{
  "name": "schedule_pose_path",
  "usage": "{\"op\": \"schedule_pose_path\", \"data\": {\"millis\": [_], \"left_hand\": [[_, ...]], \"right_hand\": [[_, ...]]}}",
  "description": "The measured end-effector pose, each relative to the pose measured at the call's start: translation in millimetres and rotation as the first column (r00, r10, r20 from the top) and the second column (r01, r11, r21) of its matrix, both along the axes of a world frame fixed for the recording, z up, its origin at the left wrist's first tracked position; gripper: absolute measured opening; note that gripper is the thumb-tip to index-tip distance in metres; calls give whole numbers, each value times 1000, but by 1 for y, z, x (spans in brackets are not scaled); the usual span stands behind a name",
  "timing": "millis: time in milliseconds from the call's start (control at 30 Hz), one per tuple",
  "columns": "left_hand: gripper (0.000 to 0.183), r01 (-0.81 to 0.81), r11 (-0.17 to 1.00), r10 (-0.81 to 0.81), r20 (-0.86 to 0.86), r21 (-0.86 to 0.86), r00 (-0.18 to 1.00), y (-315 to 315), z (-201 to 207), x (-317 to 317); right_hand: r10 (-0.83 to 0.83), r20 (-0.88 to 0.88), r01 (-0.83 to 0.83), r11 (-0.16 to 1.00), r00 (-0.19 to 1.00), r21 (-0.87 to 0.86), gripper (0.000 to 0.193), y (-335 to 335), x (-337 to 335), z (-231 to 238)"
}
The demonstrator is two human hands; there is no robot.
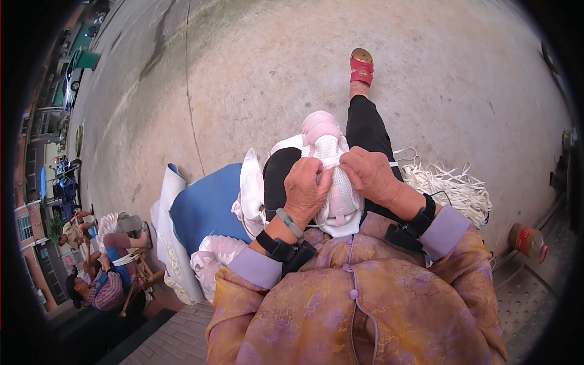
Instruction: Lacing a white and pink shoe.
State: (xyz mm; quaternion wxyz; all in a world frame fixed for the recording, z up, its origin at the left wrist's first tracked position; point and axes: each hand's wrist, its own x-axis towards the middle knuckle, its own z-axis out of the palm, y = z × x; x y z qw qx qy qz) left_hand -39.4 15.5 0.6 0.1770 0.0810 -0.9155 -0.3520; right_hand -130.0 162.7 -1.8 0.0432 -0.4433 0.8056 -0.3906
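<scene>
With the left hand (309,187) and right hand (370,176) both clamped on the pink-and-white mesh shoe (339,198) at frame centre, even pulling should prevent twisting.

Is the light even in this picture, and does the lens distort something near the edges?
Head view: soft, fairly even light on the concrete ground, no hard-edged shadows; head view: black fisheye corners, people at far left appear tipped sideways; head view: the pink shoe shows clear mesh.

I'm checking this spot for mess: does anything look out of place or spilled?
Mildly: beyond the right hand, white laces lie in a loose bundle with strands straying outward, which looks untidy. Nothing visibly spilled.
</scene>
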Motion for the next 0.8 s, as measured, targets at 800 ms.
{"op": "schedule_pose_path", "data": {"millis": [800], "left_hand": [[22,-33,970,8,104,240,995,-1,6,10]], "right_hand": [[-40,450,85,993,892,-81,9,-7,4,-7]]}}
